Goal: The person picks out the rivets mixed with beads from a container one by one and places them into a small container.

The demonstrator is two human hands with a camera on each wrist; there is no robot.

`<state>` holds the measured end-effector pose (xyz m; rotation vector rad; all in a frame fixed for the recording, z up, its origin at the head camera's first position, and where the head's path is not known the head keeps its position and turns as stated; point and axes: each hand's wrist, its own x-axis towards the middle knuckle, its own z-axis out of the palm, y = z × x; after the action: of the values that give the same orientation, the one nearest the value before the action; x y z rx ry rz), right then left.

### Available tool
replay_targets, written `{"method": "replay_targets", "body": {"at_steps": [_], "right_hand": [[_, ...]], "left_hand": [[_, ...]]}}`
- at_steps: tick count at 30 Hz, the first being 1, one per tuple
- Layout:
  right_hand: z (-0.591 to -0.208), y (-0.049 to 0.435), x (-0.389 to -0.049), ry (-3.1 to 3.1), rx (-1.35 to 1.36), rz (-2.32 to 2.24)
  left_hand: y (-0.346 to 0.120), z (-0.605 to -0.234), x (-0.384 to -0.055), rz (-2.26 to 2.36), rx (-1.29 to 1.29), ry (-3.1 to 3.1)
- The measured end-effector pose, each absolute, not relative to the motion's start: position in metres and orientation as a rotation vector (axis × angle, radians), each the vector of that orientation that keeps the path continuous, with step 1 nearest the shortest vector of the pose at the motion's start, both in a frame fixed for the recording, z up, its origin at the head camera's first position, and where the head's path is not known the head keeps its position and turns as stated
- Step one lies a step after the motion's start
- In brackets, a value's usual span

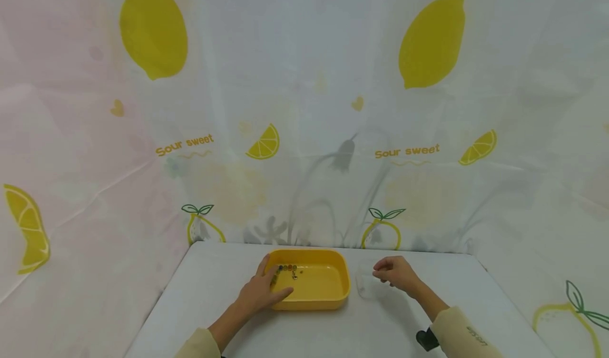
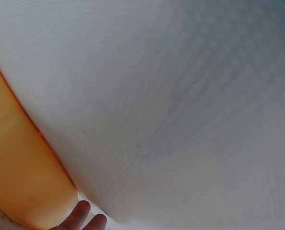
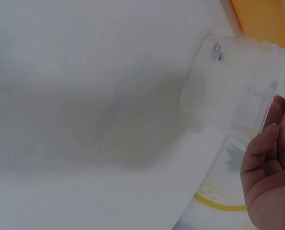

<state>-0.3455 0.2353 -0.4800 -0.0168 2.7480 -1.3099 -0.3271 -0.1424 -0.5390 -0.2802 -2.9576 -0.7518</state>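
My left hand lies spread at the left end of a yellow tray, its thumb reaching over the inside. Two of its fingertips show beside the tray's outer wall in the left wrist view. Small dark round beads sit in a row along the tray's back left, with several tiny pieces near them. To the right of the tray stands a clear plastic box with its lid raised. My right hand pinches the edge of that lid between thumb and fingers.
A white table carries the tray and box. Behind and beside it hangs a pale curtain printed with lemons. A dark object shows under the right sleeve.
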Motion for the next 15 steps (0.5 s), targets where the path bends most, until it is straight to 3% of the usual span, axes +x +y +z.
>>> {"method": "replay_targets", "body": {"at_steps": [15], "right_hand": [[-0.4823, 0.2363, -0.3433, 2.769, -0.027, -1.284]], "left_hand": [[-0.1432, -0.5413, -0.3274, -0.78, -0.291, -2.944]]}}
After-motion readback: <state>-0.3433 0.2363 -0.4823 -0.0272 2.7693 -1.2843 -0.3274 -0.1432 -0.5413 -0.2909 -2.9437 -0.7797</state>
